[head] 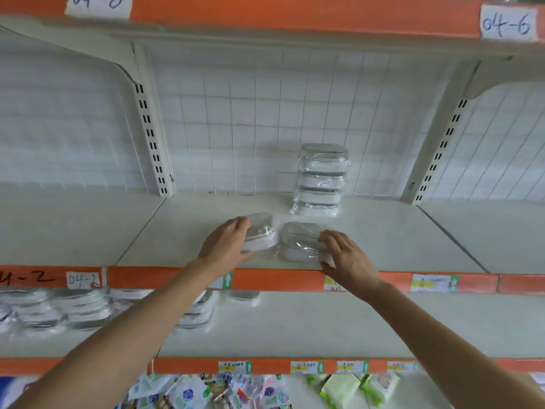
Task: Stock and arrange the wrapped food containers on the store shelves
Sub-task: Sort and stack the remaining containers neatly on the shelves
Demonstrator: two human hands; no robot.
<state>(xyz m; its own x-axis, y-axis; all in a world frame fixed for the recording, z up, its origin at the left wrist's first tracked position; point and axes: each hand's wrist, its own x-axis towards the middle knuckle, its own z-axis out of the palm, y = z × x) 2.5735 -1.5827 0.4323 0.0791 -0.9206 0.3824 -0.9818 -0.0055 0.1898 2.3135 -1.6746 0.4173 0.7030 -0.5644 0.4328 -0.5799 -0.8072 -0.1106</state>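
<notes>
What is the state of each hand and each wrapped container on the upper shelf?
left hand: grips tilted container.
right hand: fingers rest on flat container.
container stack: upright, near the back wall, untouched.

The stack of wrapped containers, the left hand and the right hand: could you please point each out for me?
stack of wrapped containers [321, 180], head view, middle of the stack.
left hand [227, 242], head view, back of the hand.
right hand [346, 258], head view, back of the hand.
</notes>
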